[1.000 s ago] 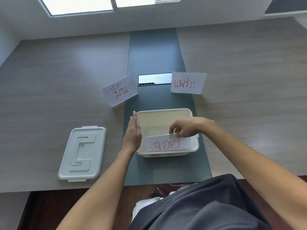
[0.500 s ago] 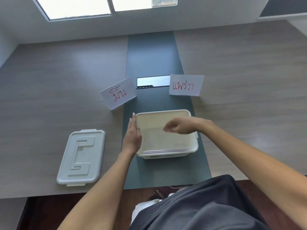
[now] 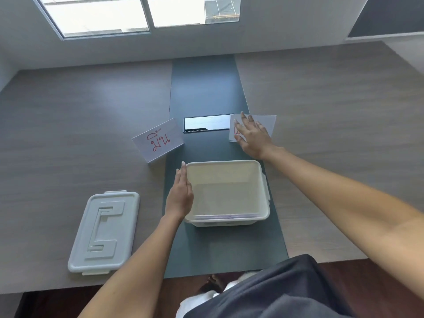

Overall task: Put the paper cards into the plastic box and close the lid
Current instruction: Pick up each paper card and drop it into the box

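The white plastic box (image 3: pixel 263 191) stands open on the dark strip of the table, with a card's edge (image 3: pixel 226 216) showing along its near inner wall. My left hand (image 3: pixel 179 196) rests flat against the box's left side, fingers straight. My right hand (image 3: pixel 252 135) is stretched out beyond the box, fingers spread over the right paper card (image 3: pixel 267 122), covering most of its red writing. A second folded card (image 3: pixel 158 140) with red writing stands to the left of it. The box's lid (image 3: pixel 104 231) lies flat on the table at the left.
A black rectangular hatch (image 3: pixel 206 123) is set into the dark centre strip (image 3: pixel 206 88) between the two cards. The wooden table (image 3: pixel 68 122) extends wide on both sides. Its near edge runs just above my lap.
My right hand let go of the card it lowered into the box, then reached forward to the far right card. The left hand stayed on the box's side.
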The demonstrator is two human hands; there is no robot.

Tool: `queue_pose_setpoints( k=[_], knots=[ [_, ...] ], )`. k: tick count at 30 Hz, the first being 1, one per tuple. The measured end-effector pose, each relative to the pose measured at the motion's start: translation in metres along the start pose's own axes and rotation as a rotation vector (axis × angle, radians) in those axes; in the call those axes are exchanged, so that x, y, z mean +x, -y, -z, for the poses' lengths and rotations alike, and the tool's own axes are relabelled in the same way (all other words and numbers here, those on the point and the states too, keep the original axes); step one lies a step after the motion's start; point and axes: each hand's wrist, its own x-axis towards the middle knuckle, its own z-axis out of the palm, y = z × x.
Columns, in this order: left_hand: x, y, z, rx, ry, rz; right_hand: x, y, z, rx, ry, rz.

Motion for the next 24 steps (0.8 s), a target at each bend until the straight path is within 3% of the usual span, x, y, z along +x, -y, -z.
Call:
queue_pose_setpoints(
  k=[12,21,24],
  knots=[
    [0.005,-0.001,-0.005,-0.049,-0.026,0.011,0.052,-0.063,-0.019,-0.24,0.078,-0.16],
    [0.008,0.003,-0.009,-0.035,-0.047,0.003,0.094,-0.081,-0.014,-0.203,0.22,-0.303],
    [0.008,0.004,-0.01,-0.033,-0.053,0.004,0.097,-0.08,-0.016,-0.202,0.186,-0.332]
  ],
)
